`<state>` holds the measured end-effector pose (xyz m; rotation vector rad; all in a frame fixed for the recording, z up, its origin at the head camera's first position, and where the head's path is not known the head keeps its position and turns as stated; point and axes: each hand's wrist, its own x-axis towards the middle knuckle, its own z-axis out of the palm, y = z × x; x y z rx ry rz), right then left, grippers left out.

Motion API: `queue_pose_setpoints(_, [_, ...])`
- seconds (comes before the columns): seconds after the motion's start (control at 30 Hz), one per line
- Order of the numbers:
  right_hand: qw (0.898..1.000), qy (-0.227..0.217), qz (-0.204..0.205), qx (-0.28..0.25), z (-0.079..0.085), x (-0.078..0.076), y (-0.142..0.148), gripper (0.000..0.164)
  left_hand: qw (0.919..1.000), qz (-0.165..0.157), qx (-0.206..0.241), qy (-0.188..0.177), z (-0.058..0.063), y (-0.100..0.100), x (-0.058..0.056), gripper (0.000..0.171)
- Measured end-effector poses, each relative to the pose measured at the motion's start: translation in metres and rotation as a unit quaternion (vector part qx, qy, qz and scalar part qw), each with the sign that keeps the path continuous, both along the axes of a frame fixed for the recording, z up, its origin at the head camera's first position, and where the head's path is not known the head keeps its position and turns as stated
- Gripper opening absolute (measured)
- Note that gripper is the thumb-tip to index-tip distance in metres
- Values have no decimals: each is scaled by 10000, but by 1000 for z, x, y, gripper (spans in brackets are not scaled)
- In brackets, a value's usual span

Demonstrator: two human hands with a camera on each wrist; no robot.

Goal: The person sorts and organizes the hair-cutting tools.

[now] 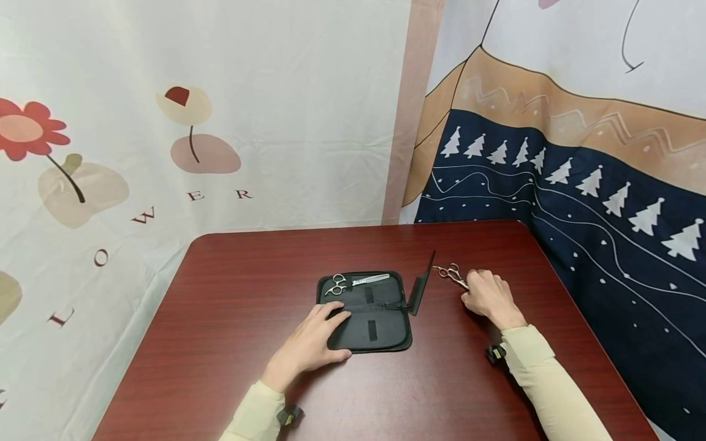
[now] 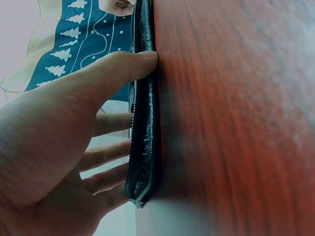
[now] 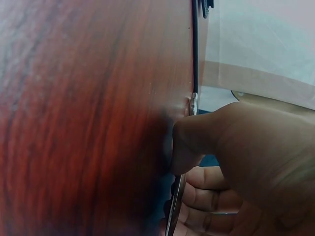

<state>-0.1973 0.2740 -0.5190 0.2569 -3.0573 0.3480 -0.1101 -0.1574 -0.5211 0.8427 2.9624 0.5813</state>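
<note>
A black zip case (image 1: 353, 346) lies opened out on the table, with thinning scissors (image 1: 371, 280) tucked in its far side. My left hand (image 1: 311, 340) rests on the case's left side with fingers spread; in the left wrist view its thumb (image 2: 133, 66) touches the zipped edge. To the right of the case, my right hand (image 1: 488, 297) pinches a pair of scissors (image 1: 453, 275), the finger rings pointing left toward the case. In the right wrist view the metal scissors (image 3: 177, 201) show between the thumb and curled fingers, low over the wood.
A black flap (image 1: 420, 291) stands up at the case's right side. The reddish-brown wooden table (image 1: 237, 275) has rounded far corners. Behind it hang a pale printed curtain (image 1: 309, 122) and a dark blue cloth (image 1: 607, 245) with white trees.
</note>
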Motion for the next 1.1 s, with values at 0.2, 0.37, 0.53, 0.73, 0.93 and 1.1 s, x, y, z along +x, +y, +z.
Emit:
queue_pose_setpoints(0.2, [9991, 376, 150, -111, -6, 2, 5, 18, 10000, -14, 15, 10, -1, 0, 0, 80])
queue_pose_setpoints(0.37, [9994, 292, 192, -63, -1, 5, 3, 22, 9999, -16, 16, 101, -2, 0, 0, 80])
queue_pose_setpoints(0.53, [9995, 199, 233, 87, 1, 5, 4, 23, 9999, -23, 34, 139, -1, 0, 0, 80])
queue_pose_setpoints(0.73, [9992, 256, 249, 164, 1, 5, 3, 20, 9999, -20, 43, 103, -1, 1, 1, 80])
queue_pose_setpoints(0.93, [9989, 316, 248, 236, -2, 5, 4, 20, 10000, -18, 57, 78, -1, 1, 1, 79])
queue_pose_setpoints(1.1, [9984, 385, 256, 322, -1, 6, 4, 19, 10000, -7, 51, 84, -1, 1, 1, 80])
